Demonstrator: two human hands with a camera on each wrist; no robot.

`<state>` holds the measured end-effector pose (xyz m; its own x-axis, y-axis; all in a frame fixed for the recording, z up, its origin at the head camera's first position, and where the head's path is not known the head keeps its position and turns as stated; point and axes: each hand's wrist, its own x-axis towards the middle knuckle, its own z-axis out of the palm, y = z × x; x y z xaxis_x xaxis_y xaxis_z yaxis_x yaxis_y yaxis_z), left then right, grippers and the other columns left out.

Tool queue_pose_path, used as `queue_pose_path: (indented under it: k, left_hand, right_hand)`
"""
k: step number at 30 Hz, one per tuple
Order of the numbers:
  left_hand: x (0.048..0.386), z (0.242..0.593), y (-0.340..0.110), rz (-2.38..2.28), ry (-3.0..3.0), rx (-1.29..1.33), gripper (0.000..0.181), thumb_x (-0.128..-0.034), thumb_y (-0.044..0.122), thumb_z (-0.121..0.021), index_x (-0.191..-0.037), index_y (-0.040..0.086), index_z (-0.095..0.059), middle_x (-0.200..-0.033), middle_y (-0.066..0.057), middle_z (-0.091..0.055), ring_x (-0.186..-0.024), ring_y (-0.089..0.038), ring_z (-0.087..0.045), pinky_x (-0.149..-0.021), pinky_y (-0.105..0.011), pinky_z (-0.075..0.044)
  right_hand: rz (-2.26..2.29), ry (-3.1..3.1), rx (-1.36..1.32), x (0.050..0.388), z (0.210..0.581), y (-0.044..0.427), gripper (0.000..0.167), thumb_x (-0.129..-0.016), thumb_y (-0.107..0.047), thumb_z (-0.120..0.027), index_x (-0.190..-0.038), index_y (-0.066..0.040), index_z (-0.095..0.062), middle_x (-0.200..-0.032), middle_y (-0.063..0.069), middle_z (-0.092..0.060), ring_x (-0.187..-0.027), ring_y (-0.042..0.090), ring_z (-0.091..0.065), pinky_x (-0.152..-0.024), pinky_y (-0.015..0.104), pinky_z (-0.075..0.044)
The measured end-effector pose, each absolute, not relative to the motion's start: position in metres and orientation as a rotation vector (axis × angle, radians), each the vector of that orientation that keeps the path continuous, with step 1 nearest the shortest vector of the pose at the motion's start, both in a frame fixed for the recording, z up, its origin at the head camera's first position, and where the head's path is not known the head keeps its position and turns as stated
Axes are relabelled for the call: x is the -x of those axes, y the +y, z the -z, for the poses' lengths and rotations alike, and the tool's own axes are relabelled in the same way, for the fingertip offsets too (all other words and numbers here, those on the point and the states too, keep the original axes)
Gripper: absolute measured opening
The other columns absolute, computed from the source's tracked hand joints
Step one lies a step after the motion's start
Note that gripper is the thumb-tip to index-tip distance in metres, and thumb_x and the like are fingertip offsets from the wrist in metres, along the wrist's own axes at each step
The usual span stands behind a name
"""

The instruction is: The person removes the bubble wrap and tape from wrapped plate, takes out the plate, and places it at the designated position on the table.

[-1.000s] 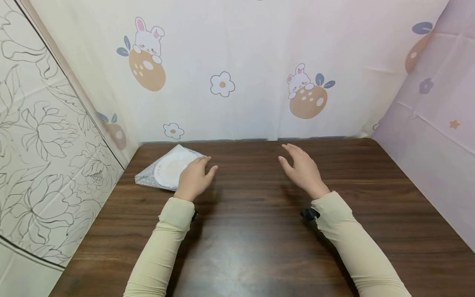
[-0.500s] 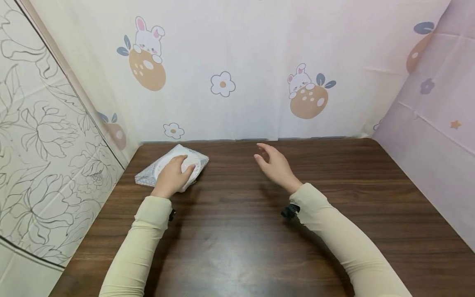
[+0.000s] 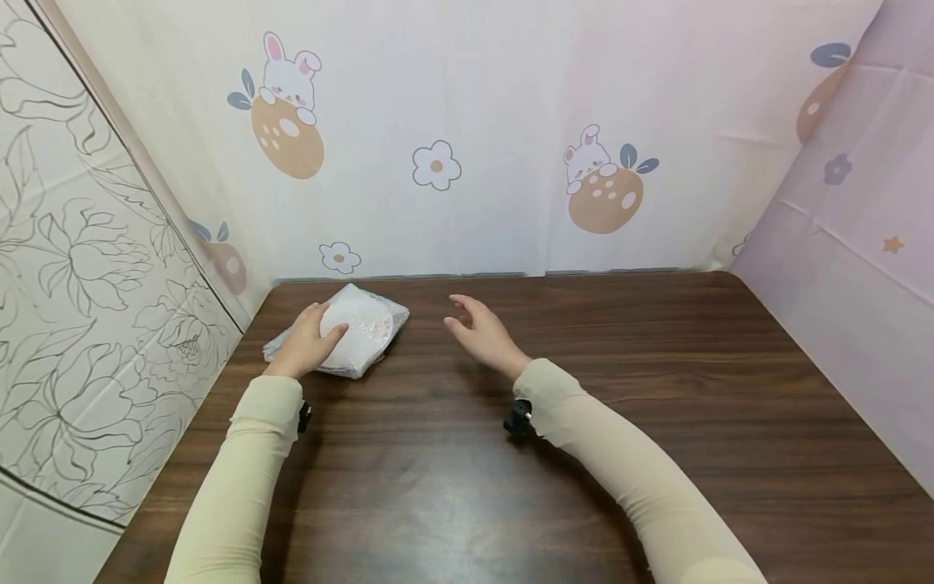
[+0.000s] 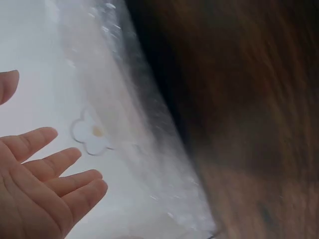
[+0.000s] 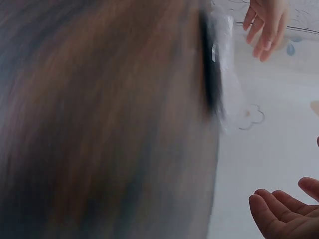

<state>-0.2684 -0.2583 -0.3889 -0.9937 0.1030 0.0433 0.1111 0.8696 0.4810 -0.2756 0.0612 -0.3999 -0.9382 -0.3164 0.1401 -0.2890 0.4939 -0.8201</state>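
The person's two cream sleeves [image 3: 237, 478] are stretching over the dark brown wood-grain table [image 3: 452, 487]. Farther out, the right hand [image 3: 485, 332] is hovering empty and relaxed, apart from the whitish, crinkled, clear-plastic-wrapped packet [image 3: 368, 328]. The left hand [image 3: 302, 345] is spreading its fingers, grasping nothing, over the packet's left part; whether it is touching, I can't fairly tell. The packet is lying at the table's far left, near the white rabbit-and-flower curtain [image 3: 496, 219]. Handling seems to be only starting: the hands are flanking the packet, neither yet gripping.
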Motion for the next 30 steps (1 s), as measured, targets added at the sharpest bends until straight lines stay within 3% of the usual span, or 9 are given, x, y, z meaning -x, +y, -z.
queue_pose_path:
  k: [13, 25, 30]
  left_hand:
    - [0.280, 0.403, -0.283, 0.802, -3.092, 0.072, 0.076, -0.1016, 0.038, -0.045, -0.151, -0.012, -0.016, -0.156, -0.036, -0.014, -0.146, -0.053, -0.009, -0.118, -0.064, -0.012]
    - [0.285, 0.413, -0.294, 0.768, -3.174, 0.044, 0.078, -0.1020, 0.040, -0.042, -0.150, -0.016, -0.014, -0.154, -0.042, -0.011, -0.142, -0.060, -0.006, -0.116, -0.068, -0.010]
    - [0.285, 0.415, -0.296, 0.759, -3.210, 0.027, 0.080, -0.1023, 0.045, -0.039, -0.152, -0.011, -0.013, -0.154, -0.042, -0.009, -0.140, -0.063, -0.006, -0.112, -0.073, -0.011]
  right_hand:
    - [1.474, 2.493, 0.531, 0.278, 0.422, 0.016, 0.060, -0.101, -0.035, -0.053, -0.155, -0.022, -0.030, -0.159, 0.010, -0.031, -0.137, 0.030, -0.046, -0.107, 0.049, -0.044]
    - [1.429, 2.400, 0.533, 0.279, 0.433, -0.013, 0.064, -0.101, -0.033, -0.051, -0.157, -0.014, -0.024, -0.161, 0.009, -0.029, -0.139, 0.032, -0.043, -0.111, 0.048, -0.040]
    - [1.408, 2.378, 0.523, 0.280, 0.434, -0.021, 0.066, -0.101, -0.032, -0.051, -0.157, -0.012, -0.022, -0.161, 0.011, -0.029, -0.141, 0.032, -0.041, -0.112, 0.046, -0.040]
